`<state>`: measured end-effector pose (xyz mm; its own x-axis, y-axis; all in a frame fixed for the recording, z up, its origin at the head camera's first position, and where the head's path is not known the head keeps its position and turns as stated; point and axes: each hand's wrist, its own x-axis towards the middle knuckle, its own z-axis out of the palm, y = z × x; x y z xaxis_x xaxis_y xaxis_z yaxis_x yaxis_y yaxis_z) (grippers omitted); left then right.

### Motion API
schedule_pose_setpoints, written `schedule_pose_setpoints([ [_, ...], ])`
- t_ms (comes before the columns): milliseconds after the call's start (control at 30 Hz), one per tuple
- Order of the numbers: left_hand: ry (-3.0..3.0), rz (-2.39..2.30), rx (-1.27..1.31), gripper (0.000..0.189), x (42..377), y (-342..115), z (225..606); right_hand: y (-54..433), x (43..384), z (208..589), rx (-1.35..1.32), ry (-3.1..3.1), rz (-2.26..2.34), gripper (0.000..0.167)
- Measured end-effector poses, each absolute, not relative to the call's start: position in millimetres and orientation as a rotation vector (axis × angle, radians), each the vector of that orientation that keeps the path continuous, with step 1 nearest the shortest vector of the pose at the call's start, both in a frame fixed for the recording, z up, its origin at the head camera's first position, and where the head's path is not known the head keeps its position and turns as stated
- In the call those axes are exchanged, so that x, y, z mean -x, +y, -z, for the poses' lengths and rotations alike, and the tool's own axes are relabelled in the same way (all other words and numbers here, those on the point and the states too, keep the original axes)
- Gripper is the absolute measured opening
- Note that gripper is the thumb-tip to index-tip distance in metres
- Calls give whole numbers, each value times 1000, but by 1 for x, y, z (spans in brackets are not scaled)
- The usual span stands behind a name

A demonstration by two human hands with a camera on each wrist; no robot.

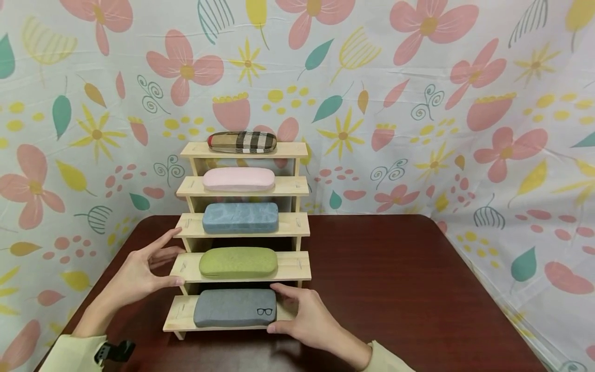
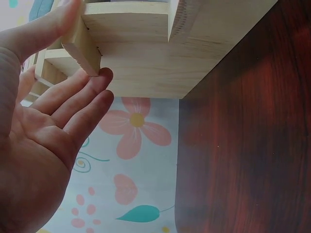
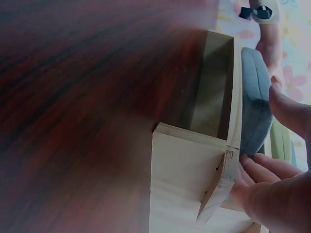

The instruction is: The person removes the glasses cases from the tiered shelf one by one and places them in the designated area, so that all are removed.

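Note:
A stepped wooden rack (image 1: 299, 266) bears glasses cases on its tiers. On the lowest tier lies a grey glasses case (image 1: 228, 308) with a small spectacles print. My right hand (image 1: 311, 318) holds this case at its right end, thumb in front and fingers behind. The left hand (image 1: 135, 274) grips the rack's left side; its thumb (image 2: 46, 34) and fingers are about the end of a tier in the left wrist view. Just above the grey case sits a green glasses case (image 1: 238, 262). In the right wrist view the grey case (image 3: 255, 102) stands between thumb and fingers.
Higher tiers carry a blue case (image 1: 240, 217), a pink case (image 1: 239, 179) and a plaid case (image 1: 243, 142). The rack stands on a dark reddish table (image 1: 395, 289). Behind hangs a flowered cloth (image 1: 353, 77). A dark strap (image 1: 113, 351) circles my left wrist.

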<state>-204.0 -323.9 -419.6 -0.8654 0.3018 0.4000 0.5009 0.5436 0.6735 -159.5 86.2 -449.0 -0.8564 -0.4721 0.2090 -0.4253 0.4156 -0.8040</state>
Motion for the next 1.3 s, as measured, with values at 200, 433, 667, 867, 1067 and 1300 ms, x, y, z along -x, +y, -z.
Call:
schedule_pose_setpoints([
  [200, -2549, 1221, 663, 113, 204, -323, 419, 82, 163, 449, 821, 2615, 1412, 75],
  [433, -2553, 1214, 658, 113, 203, -323, 421, 80, 165, 451, 822, 2587, 1422, 78],
  [667, -2555, 1259, 682, 113, 204, -324, 421, 80, 166, 452, 820, 2585, 1435, 72],
  [867, -2517, 1437, 762, 111, 208, -326, 422, 86, 165, 450, 795, 2563, 1458, 72],
  [1067, -2419, 1648, 851, 104, 211, -334, 425, 87, 166, 449, 785, 2536, 1466, 77],
  [1300, -2361, 1835, 971, 101, 214, -343, 428, 84, 168, 450, 826, 2538, 1452, 80],
])
